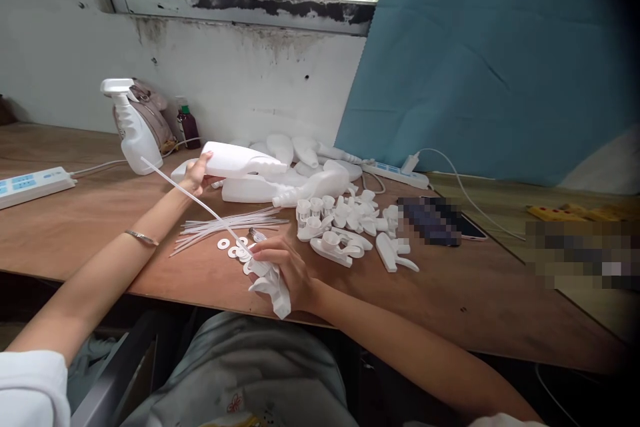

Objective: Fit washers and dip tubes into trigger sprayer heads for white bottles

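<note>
My left hand [196,175] grips the base end of a white plastic spray bottle [243,160], which lies sideways with its neck to the right, over the bottle pile. In my right hand [290,267] is a white trigger sprayer head [273,288], held near the front table edge. A long thin dip tube [195,200] runs from it up and to the left. White ring washers [223,244] lie just beyond my right hand. A bundle of loose tubes [225,225] rests between the two hands. More trigger heads [345,220] are heaped to the right.
An upright bottle with a sprayer [137,137] stands at the left, before a bag [150,110] and a dark bottle [188,125]. Power strips [35,185] sit left and at the back right. Loose bottles [320,183] are piled at the wall. Phones [435,220] lie right.
</note>
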`<action>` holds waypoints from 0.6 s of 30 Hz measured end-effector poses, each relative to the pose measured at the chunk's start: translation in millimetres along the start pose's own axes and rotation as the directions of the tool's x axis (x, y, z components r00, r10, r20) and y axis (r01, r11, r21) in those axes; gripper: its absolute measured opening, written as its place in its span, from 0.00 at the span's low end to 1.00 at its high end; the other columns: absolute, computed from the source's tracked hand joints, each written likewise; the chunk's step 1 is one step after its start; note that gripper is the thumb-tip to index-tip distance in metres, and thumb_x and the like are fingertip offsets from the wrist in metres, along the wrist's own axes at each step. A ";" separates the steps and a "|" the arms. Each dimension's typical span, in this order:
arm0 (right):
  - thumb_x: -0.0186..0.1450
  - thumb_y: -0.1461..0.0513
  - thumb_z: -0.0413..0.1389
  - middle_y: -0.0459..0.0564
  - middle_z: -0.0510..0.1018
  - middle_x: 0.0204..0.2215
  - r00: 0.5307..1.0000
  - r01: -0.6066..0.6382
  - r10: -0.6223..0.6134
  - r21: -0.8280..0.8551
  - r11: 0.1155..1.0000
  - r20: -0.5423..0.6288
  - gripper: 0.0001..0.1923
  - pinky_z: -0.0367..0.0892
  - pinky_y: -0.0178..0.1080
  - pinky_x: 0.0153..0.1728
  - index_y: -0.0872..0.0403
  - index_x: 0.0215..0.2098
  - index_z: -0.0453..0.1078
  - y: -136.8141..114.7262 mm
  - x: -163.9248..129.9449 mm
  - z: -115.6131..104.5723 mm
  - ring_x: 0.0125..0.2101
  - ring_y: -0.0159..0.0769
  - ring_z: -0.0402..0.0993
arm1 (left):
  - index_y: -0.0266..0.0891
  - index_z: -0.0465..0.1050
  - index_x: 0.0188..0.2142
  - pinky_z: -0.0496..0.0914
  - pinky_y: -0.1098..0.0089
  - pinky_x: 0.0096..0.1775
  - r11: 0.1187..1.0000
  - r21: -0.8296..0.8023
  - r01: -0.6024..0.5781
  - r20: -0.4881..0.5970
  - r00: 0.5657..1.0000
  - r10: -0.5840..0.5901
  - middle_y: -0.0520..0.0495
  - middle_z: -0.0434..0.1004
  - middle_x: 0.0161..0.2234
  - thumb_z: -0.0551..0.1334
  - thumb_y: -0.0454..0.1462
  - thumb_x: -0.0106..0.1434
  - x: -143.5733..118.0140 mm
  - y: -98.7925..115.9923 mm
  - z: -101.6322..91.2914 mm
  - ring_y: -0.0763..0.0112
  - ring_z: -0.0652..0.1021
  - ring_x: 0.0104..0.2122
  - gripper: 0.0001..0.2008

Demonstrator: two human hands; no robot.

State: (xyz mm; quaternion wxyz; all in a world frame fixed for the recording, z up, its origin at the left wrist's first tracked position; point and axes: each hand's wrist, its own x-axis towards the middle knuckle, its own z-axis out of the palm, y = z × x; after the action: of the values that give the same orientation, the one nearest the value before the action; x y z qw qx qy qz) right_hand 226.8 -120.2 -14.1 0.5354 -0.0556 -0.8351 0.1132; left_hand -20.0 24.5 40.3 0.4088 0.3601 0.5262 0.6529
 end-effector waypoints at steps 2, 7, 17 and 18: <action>0.58 0.62 0.56 0.55 0.72 0.40 1.000 0.002 -0.002 -0.007 1.000 0.002 0.21 0.68 0.42 0.40 0.51 0.48 0.57 -0.3 0.5 -0.1 0.41 0.39 0.70 | 0.33 0.67 0.40 0.73 0.66 0.34 0.998 0.056 0.002 -0.001 1.000 -0.001 0.45 0.73 0.33 0.60 0.42 0.58 6.6 -2.9 13.0 0.68 0.75 0.34 0.14; 0.59 0.61 0.56 0.54 0.73 0.39 1.000 0.018 -0.018 -0.015 1.000 -0.011 0.20 0.67 0.42 0.40 0.51 0.48 0.57 0.9 1.4 0.8 0.41 0.39 0.70 | 0.32 0.69 0.34 0.71 0.67 0.34 0.966 0.258 -0.005 -0.069 0.997 0.024 0.41 0.74 0.33 0.63 0.45 0.55 30.1 -8.2 35.5 0.63 0.75 0.36 0.16; 0.59 0.60 0.54 0.54 0.72 0.39 1.000 0.001 -0.001 -0.029 1.000 -0.008 0.20 0.66 0.42 0.41 0.51 0.48 0.57 1.2 2.3 1.0 0.42 0.40 0.70 | 0.36 0.65 0.48 0.70 0.59 0.42 0.811 0.585 0.030 -0.144 0.987 0.068 0.43 0.68 0.46 0.57 0.40 0.62 56.8 -21.9 47.3 0.64 0.72 0.43 0.16; 0.59 0.61 0.55 0.54 0.73 0.39 1.000 -0.004 0.004 -0.035 0.999 -0.010 0.19 0.66 0.42 0.41 0.51 0.47 0.57 1.1 2.5 1.1 0.42 0.40 0.70 | 0.36 0.65 0.48 0.70 0.59 0.42 0.800 0.600 0.025 -0.141 0.987 0.075 0.42 0.68 0.47 0.57 0.40 0.62 57.6 -20.9 48.3 0.64 0.72 0.43 0.16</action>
State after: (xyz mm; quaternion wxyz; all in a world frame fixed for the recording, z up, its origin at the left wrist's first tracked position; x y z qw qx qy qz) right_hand 224.6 -118.7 -12.6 0.5381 -0.0673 -0.8343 0.0992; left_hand 3.3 98.3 31.1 0.2224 0.4249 0.7316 0.4845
